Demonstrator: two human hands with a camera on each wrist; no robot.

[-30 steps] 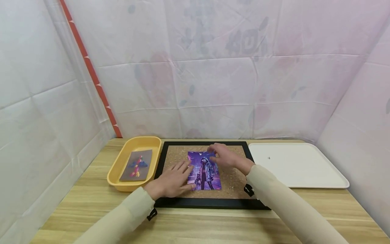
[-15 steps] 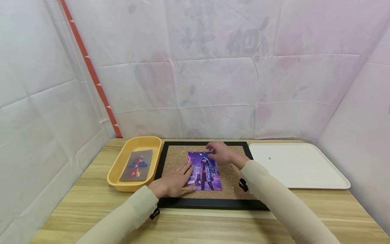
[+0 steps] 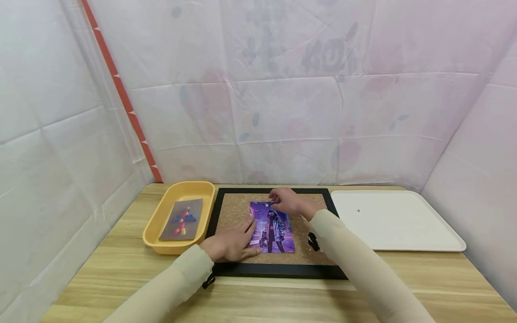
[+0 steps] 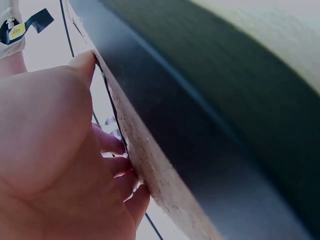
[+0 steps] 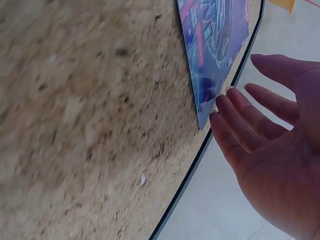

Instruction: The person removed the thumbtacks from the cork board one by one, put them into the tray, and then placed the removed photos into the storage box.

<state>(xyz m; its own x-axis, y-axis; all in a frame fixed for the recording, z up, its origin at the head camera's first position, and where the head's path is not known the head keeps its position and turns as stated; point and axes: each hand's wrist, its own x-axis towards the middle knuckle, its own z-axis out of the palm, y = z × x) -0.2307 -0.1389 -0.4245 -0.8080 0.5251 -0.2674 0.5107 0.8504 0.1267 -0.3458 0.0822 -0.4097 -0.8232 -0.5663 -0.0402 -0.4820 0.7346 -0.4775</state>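
Note:
A purple picture card [image 3: 277,237] showing a hooded figure lies on a black-framed cork board [image 3: 311,240]. My left hand [image 3: 231,243] rests on the board with its fingers spread and its fingertips and thumb on the card's left edge. At the card's top right is my right hand [image 3: 287,200], its fingers loosely bent. In the right wrist view, the right fingertips [image 5: 220,100] are at the card's top corner, and the thumb stands apart from them. A small pale spot, perhaps a pin head [image 3: 266,205], shows near the card's top edge.
To the left stands a yellow tray [image 3: 151,229] with a grey picture card [image 3: 183,220] in it. A white tray [image 3: 400,220] is on the right, with one tiny dark object [image 3: 358,210] on it. White cloth walls surround the wooden table [image 3: 258,298].
My right hand has moved slightly left along the card's top edge. The left hand has edged a little to the right, its fingers still on the card's left side.

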